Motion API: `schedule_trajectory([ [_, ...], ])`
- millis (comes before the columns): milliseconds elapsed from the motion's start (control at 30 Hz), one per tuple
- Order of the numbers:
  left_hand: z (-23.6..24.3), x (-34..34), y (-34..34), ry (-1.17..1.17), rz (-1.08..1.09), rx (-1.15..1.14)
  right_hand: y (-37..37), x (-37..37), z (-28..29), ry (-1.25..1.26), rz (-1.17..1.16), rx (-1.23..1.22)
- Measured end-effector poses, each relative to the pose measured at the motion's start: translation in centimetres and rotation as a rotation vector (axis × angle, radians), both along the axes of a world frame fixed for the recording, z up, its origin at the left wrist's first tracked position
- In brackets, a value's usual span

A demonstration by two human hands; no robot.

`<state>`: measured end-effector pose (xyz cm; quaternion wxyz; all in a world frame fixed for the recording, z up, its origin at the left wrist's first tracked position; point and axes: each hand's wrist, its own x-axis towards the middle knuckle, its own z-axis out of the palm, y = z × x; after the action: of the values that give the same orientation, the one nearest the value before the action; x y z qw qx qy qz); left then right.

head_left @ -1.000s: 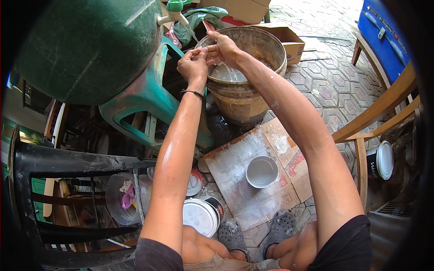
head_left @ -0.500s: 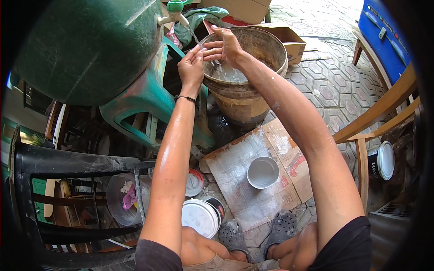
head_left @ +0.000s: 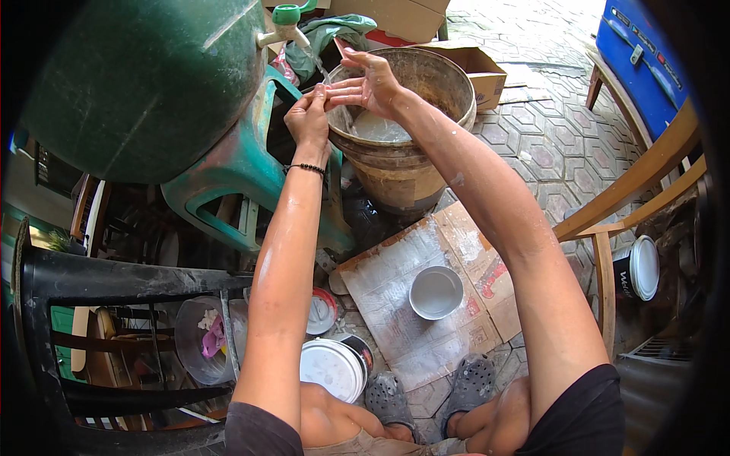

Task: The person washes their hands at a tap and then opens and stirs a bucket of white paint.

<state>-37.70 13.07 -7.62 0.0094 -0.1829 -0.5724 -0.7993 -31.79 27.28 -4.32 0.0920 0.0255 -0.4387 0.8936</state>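
A stream of water (head_left: 318, 67) runs from a tap (head_left: 290, 32) with a green handle onto my hands. My left hand (head_left: 308, 120) is closed, its thumb and fingers pinching the fingertips of my right hand. My right hand (head_left: 378, 87) is open, its fingers stretched out to the left over the rim of a large stained bucket (head_left: 403, 171). Cloudy water (head_left: 379, 128) stands inside that bucket. The tap juts from a big dark green tank (head_left: 144, 83) resting on a green plastic stool (head_left: 228, 178). Whitish smears show on both forearms.
A grey bowl-like container (head_left: 436, 292) sits on paint-stained cardboard (head_left: 399, 327) before my feet. Lidded paint pails (head_left: 331, 370) stand by my left foot. A black chair (head_left: 137, 277) is at left, a wooden chair (head_left: 639, 190) at right, a blue cooler box (head_left: 642, 57) beyond.
My hands have shifted slightly left and down in the picture, along with a small turn of the view. My left hand still touches my right fingertips under the stream.
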Motion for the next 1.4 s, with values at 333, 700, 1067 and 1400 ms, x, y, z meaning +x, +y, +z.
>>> schedule_trajectory([
  [333,-0.1,0.0,0.6,0.051,0.000,-0.036,-0.1,0.0,0.0,0.068,-0.160,0.104],
  [700,-0.1,0.3,-0.4,0.074,-0.246,-0.047,0.2,-0.6,-0.3,0.181,-0.225,0.217],
  [1067,-1.1,-1.2,0.0,0.022,0.033,-0.107,-1.7,0.0,-0.1,0.108,-0.144,0.376],
  [1400,0.9,3.8,-2.7,0.219,0.230,-0.198,-0.6,-0.3,2.5,-0.144,-0.792,1.163],
])
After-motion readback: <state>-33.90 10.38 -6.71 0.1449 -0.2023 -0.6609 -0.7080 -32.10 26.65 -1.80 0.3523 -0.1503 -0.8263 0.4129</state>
